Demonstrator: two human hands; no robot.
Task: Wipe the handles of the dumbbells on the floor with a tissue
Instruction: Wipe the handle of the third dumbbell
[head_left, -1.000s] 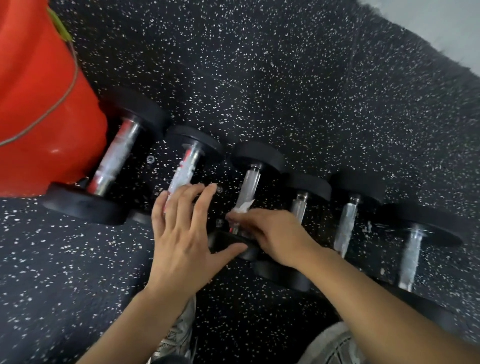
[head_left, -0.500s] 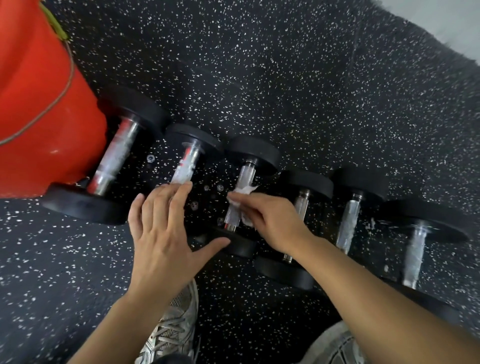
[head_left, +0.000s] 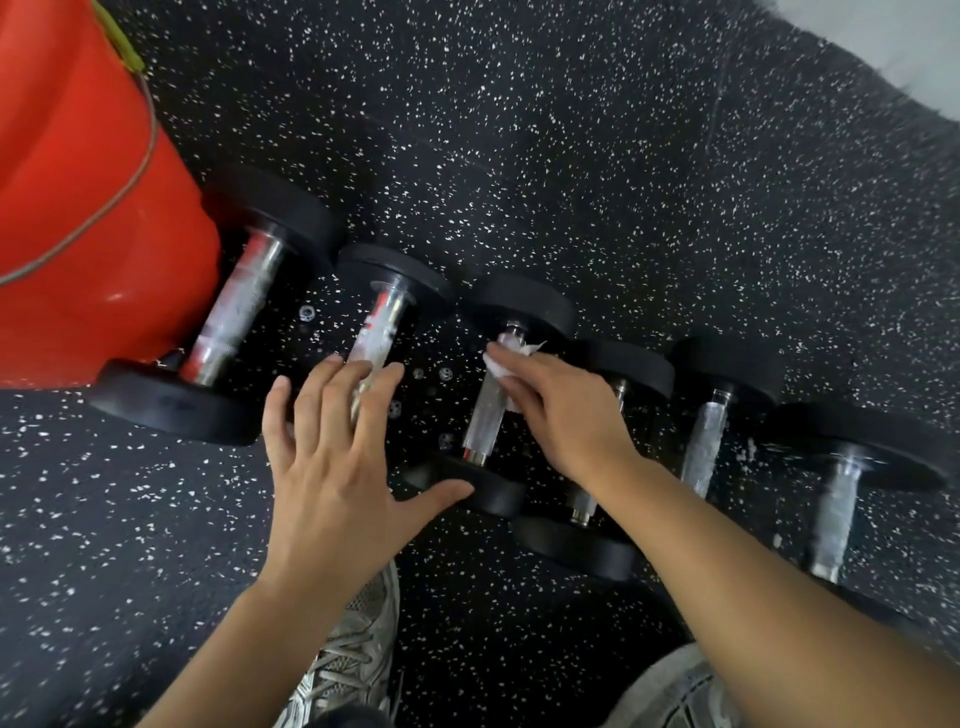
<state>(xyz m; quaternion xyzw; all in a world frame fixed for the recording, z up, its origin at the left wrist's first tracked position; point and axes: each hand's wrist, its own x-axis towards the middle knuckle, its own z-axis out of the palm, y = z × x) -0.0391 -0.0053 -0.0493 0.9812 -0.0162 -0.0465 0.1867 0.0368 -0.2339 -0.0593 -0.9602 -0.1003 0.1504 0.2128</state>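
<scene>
Several black dumbbells with chrome handles lie in a row on the speckled black floor. My right hand (head_left: 558, 410) presses a crumpled white tissue (head_left: 506, 356) against the far end of the third dumbbell's handle (head_left: 485, 415). My left hand (head_left: 332, 467) lies flat with fingers spread over the near end of the second dumbbell (head_left: 376, 327), its thumb touching the third dumbbell's near weight (head_left: 485, 486). The largest dumbbell (head_left: 234, 317) lies at the far left. My right forearm hides much of the fourth dumbbell (head_left: 626, 366).
A large red container (head_left: 78, 208) with a cord around it stands at the left, touching the biggest dumbbell. Two more dumbbells (head_left: 701, 447) (head_left: 836, 509) lie to the right. My grey sneakers (head_left: 348, 660) are at the bottom. A pale floor strip (head_left: 904, 47) shows top right.
My right hand slid the tissue along the third dumbbell's handle from its near end to its far end. My left hand shifted slightly left and back over the second dumbbell.
</scene>
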